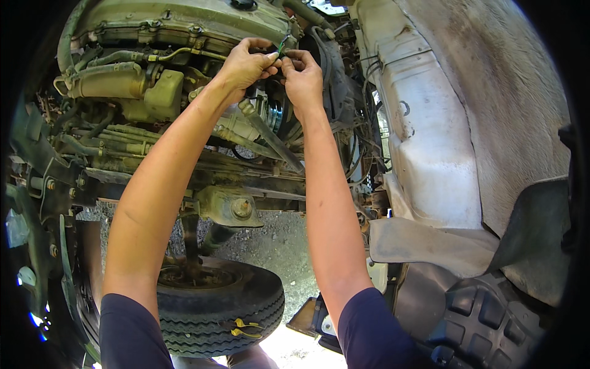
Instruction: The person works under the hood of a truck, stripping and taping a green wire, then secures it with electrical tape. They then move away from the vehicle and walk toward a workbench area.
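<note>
Both my arms reach forward over an engine bay. Between my fingertips is a thin green wire, its end sticking up past them. My left hand pinches it from the left with thumb and fingers. From the right, my right hand closes thumb and forefinger on the same wire, lower down. The two hands nearly touch. Just below them are a metal pulley and a thick hose slanting down to the right. Where the wire's lower part runs is hidden behind my fingers.
The engine's top cover lies at the far side. A tyre stands below my arms, with yellow-handled pliers resting on its tread. At right are a pale metal panel, a brown mat and black moulded plastic.
</note>
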The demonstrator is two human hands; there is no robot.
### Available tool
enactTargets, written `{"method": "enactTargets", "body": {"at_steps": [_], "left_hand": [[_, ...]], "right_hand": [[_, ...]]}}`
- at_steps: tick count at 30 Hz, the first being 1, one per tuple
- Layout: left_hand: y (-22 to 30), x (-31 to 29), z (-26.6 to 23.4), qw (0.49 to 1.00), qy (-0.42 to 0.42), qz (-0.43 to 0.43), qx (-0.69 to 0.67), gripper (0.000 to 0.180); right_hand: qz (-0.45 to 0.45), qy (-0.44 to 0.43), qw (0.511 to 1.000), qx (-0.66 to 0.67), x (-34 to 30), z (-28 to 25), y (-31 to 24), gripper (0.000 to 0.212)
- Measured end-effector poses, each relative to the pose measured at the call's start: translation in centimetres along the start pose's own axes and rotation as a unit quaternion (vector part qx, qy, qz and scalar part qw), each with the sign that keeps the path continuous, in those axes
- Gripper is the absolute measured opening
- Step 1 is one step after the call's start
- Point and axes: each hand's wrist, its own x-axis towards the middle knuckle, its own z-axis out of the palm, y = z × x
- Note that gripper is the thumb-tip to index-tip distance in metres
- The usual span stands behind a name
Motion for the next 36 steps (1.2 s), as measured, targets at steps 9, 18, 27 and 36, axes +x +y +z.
{"method": "enactTargets", "body": {"at_steps": [9, 18, 27, 36], "left_hand": [[-0.5, 0.1, -0.4, 0.999, -0.025, 0.034, -0.012, 0.058], [-1.3, -0.7, 1.4, 0.988, 0.053, 0.131, 0.059, 0.029], [-2.7, 0.2, 1.0, 0.975, 0.099, 0.143, 0.139, 0.028], [-1.6, 0.2, 0.2, 0.994, 0.028, 0.086, 0.061, 0.027]], "right_hand": [[0.055, -0.072, 0.951, 0.295, 1.9, 0.6, 0.0, 0.020], [-0.192, 0.241, 0.943, -0.123, -0.8, 1.6, -4.3, 0.028], [-0.062, -0.042, 0.997, 0.002, -0.7, -1.4, -6.2, 0.041], [-0.187, 0.022, 0.952, -0.241, -0.6, -3.3, -2.7, 0.029]]}}
